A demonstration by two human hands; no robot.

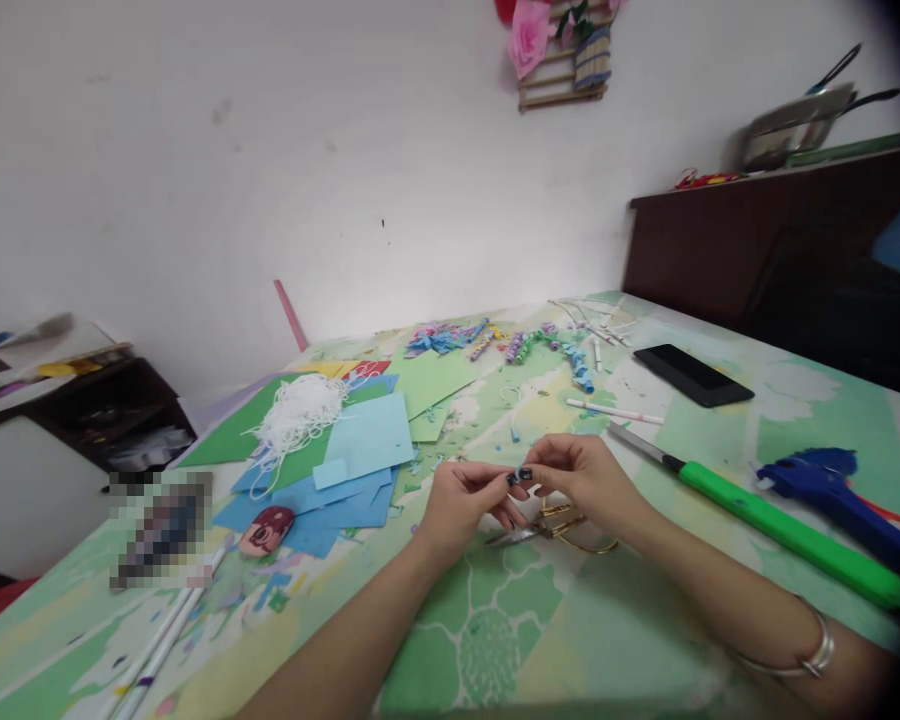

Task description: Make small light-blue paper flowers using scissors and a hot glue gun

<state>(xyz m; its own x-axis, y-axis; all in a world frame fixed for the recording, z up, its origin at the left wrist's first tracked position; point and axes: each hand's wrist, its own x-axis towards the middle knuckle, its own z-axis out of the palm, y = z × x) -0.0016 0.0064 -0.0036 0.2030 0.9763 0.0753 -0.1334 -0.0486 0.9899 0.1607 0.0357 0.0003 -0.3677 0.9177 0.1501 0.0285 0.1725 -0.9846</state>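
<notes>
Head view; blue piece (520, 469) sits between both grips (461, 498) (579, 466).

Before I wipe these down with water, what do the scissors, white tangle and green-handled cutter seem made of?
Scissors: probably shiny metal, by the blades' grey gleam; the gold handles may be coated.
White tangle: matte string, by its thin loops; fibre unclear.
Green-handled cutter: probably smooth plastic handle, by its even, bright colour; the grey blade looks like metal.
</notes>
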